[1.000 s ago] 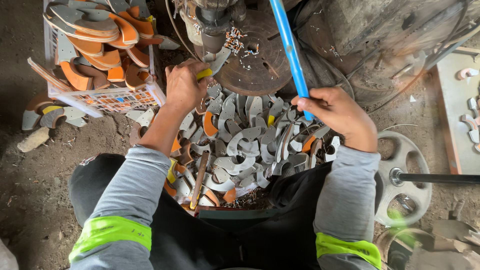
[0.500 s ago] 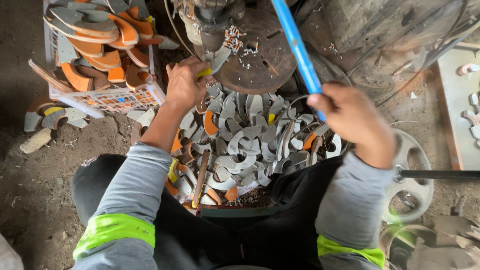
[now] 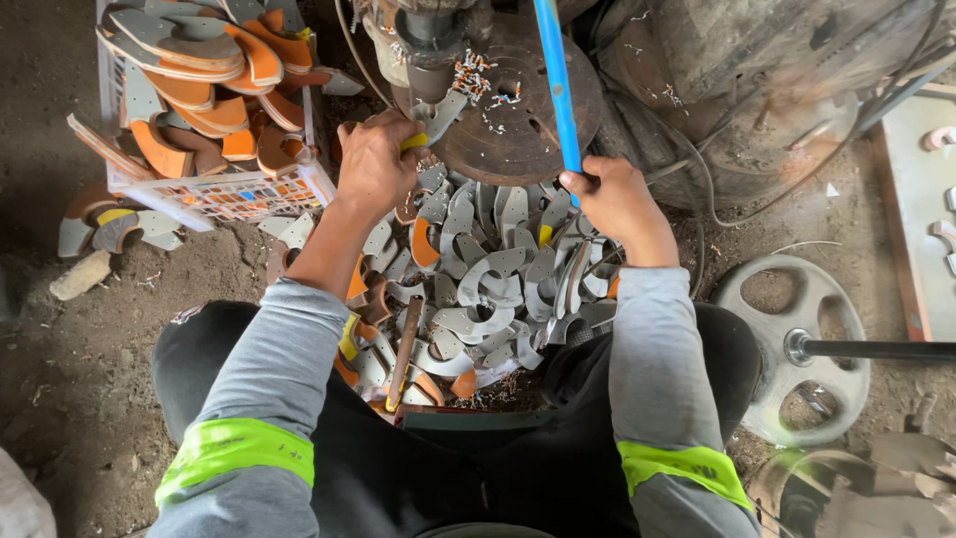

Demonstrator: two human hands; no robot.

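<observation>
My left hand point(image 3: 373, 164) grips a curved grey metal piece point(image 3: 435, 117) with a yellow end, held against the round rusty drill table point(image 3: 533, 130) under the drill spindle point(image 3: 428, 40). My right hand point(image 3: 612, 199) is closed around a blue lever rod point(image 3: 556, 85) that slants up out of the top of the view. Between my knees lies a heap of curved grey and orange metal pieces point(image 3: 478, 289). Metal shavings lie scattered on the drill table.
A white plastic crate point(image 3: 234, 189) of orange and grey curved pieces stands at the upper left, with loose pieces point(image 3: 105, 229) beside it on the dirt. A grey spoked wheel on a rod point(image 3: 797, 344) lies at the right. A wooden-handled tool point(image 3: 403, 354) rests in the heap.
My right hand has slid along the blue lever and pulled it toward the left, nearer the drill table. My left hand stays at the piece under the spindle.
</observation>
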